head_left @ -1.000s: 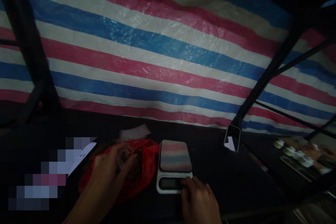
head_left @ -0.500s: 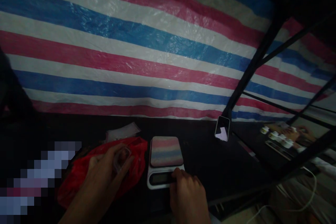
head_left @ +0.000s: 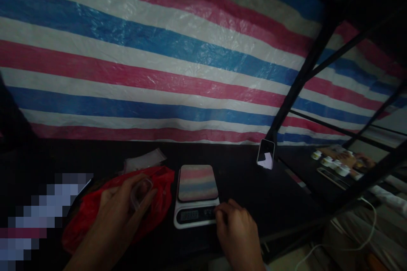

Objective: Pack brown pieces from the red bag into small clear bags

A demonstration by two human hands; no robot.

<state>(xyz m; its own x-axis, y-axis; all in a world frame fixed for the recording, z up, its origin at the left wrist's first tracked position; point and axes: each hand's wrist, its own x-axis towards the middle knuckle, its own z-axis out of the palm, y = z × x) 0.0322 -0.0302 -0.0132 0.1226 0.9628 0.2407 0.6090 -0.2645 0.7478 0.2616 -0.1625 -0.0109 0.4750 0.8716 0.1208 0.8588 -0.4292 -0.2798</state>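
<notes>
Red plastic makes up the crumpled bag [head_left: 163, 180] on the near left of the dark desk [head_left: 241, 190], its mouth under the left hand [head_left: 119, 203]. That hand's grip is narrow, thumb and fingers holding a small clear container [head_left: 140, 190] over the bag; what lies inside is too dim to name. Just right of the bag stands the white scale [head_left: 197, 184], its plate carrying only a reflection of the striped sheet [head_left: 159, 46] that hangs at the far side.

What has just changed is the display [head_left: 190, 215]: blank half a second ago, it now shows pale segments, though I cannot read them. The right hand [head_left: 240, 228] has its bent fingers at the right end of the panel, a little further off the buttons than before; how far its grip is closed I cannot tell, and I see nothing in it. I judge that the scale has come on and the press has served its purpose, while the container is off the plate, in the left hand
</notes>
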